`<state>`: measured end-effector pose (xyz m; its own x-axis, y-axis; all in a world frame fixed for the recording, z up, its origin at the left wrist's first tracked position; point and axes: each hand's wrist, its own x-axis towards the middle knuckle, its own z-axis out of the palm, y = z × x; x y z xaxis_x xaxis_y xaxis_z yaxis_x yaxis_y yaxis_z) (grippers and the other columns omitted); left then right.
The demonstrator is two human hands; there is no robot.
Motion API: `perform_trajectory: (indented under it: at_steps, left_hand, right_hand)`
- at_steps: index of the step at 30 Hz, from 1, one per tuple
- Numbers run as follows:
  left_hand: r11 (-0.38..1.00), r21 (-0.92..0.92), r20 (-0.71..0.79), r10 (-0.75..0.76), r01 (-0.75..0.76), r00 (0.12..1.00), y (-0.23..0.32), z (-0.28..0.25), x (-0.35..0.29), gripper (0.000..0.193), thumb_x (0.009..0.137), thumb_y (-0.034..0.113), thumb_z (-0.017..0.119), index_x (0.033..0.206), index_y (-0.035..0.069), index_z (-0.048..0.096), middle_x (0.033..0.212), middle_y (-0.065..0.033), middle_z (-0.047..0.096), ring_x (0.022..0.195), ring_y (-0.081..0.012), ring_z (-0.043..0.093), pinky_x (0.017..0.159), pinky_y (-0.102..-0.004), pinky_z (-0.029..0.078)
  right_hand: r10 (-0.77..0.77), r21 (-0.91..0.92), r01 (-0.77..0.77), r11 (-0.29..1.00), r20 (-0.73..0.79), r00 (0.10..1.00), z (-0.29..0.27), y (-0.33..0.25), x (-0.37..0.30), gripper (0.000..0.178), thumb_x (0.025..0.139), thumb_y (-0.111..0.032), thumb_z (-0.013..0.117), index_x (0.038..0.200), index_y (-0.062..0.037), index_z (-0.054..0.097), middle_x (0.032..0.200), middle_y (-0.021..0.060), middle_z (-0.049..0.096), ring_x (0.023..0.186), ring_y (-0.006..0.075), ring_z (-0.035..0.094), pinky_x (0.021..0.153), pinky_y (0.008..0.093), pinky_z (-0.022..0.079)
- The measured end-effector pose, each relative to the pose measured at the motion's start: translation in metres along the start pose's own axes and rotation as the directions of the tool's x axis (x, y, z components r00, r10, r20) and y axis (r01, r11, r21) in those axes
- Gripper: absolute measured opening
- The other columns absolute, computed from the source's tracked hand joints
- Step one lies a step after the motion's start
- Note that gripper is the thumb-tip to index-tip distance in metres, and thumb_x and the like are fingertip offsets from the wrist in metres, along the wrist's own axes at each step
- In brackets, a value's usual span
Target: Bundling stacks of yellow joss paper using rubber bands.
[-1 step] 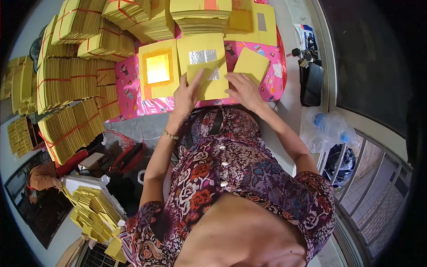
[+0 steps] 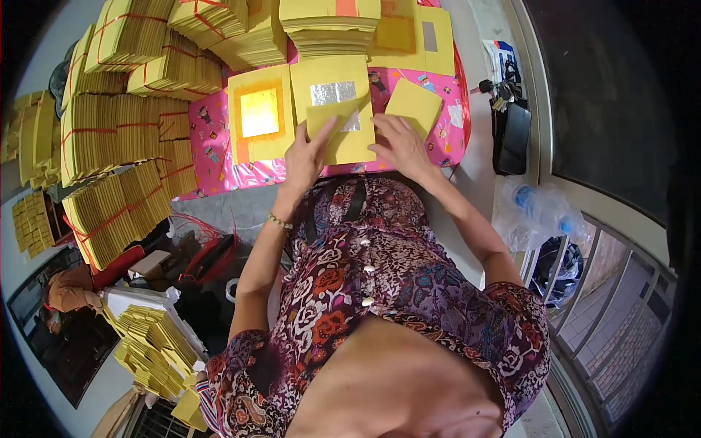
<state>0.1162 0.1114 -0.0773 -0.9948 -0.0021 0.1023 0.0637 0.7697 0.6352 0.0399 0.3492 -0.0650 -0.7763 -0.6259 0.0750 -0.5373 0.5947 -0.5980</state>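
A yellow paper sheet with a silver foil square (image 2: 332,91) lies on a pink patterned cloth (image 2: 219,164). On top of it is a smaller plain yellow sheet (image 2: 343,135), tilted. My left hand (image 2: 307,157) grips this sheet's left corner with thumb and fingers. My right hand (image 2: 400,146) holds its right edge, fingers laid flat. Left of them lies a yellow sheet with a gold foil square (image 2: 259,113). A plain folded yellow piece (image 2: 414,106) lies just beyond my right hand.
Tied bundles of yellow paper (image 2: 109,139) fill the left and far side, with a tall stack (image 2: 328,25) beyond the cloth. Loose yellow sheets (image 2: 153,350) pile at lower left. At right lie keys with a black pouch (image 2: 511,135) and a bagged plastic bottle (image 2: 540,208).
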Motion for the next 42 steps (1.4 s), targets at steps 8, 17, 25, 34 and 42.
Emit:
perform_trajectory:
  at_steps: [8, 17, 25, 34, 42]
  left_hand:
    - [0.977, -0.088, -0.018, 0.191, -0.192, 0.981, 0.005, 0.001, 0.001, 0.054, 0.078, 0.019, 0.071, 0.130, 0.022, 0.056, 0.103, -0.0155, 0.054, 0.083, -0.0318, 0.054, 0.074, -0.0417, 0.046]
    - [0.990, 0.045, 0.194, 0.123, -0.135, 0.973, 0.005, -0.007, 0.001, 0.079, 0.064, 0.032, 0.082, 0.136, 0.022, 0.049, 0.107, -0.0140, 0.055, 0.092, -0.0329, 0.051, 0.081, -0.0419, 0.044]
    - [0.992, -0.048, 0.191, 0.120, -0.113, 0.974, 0.004, -0.008, 0.000, 0.074, 0.070, 0.028, 0.079, 0.137, 0.021, 0.048, 0.110, -0.0158, 0.055, 0.095, -0.0339, 0.051, 0.085, -0.0419, 0.044]
    - [0.983, -0.135, 0.136, 0.143, -0.124, 0.980, 0.006, -0.011, 0.001, 0.069, 0.074, 0.020, 0.075, 0.137, 0.019, 0.048, 0.110, -0.0175, 0.055, 0.098, -0.0338, 0.051, 0.088, -0.0413, 0.044]
    - [0.981, -0.146, 0.122, 0.145, -0.127, 0.982, 0.007, -0.011, 0.001, 0.071, 0.073, 0.019, 0.077, 0.137, 0.019, 0.048, 0.109, -0.0172, 0.055, 0.096, -0.0336, 0.051, 0.086, -0.0408, 0.044]
  right_hand:
    - [0.309, 0.115, -0.310, 0.944, 0.028, 0.951, 0.018, -0.008, 0.013, 0.062, 0.079, -0.023, 0.071, 0.129, 0.0027, 0.046, 0.130, 0.0189, 0.047, 0.121, 0.0361, 0.046, 0.101, 0.0419, 0.039]
    - [0.320, 0.276, -0.314, 0.908, 0.023, 0.947, 0.030, -0.003, 0.000, 0.047, 0.087, -0.010, 0.056, 0.131, 0.0044, 0.044, 0.128, 0.0204, 0.048, 0.119, 0.0343, 0.050, 0.100, 0.0372, 0.041]
    - [0.374, 0.580, -0.408, 0.705, 0.184, 0.909, 0.016, -0.011, 0.004, 0.052, 0.088, -0.009, 0.059, 0.135, 0.0008, 0.039, 0.119, 0.0158, 0.055, 0.104, 0.0251, 0.059, 0.087, 0.0363, 0.049]
    - [0.201, 0.807, -0.356, 0.471, 0.295, 0.934, 0.022, -0.011, -0.010, 0.084, 0.081, -0.004, 0.072, 0.146, -0.0056, 0.018, 0.119, 0.0168, 0.050, 0.098, 0.0195, 0.058, 0.069, 0.0296, 0.056]
    - [0.299, 0.763, -0.400, 0.507, 0.280, 0.912, 0.024, -0.022, -0.012, 0.078, 0.083, -0.005, 0.071, 0.144, -0.0060, 0.022, 0.121, 0.0192, 0.046, 0.096, 0.0189, 0.058, 0.067, 0.0304, 0.057]
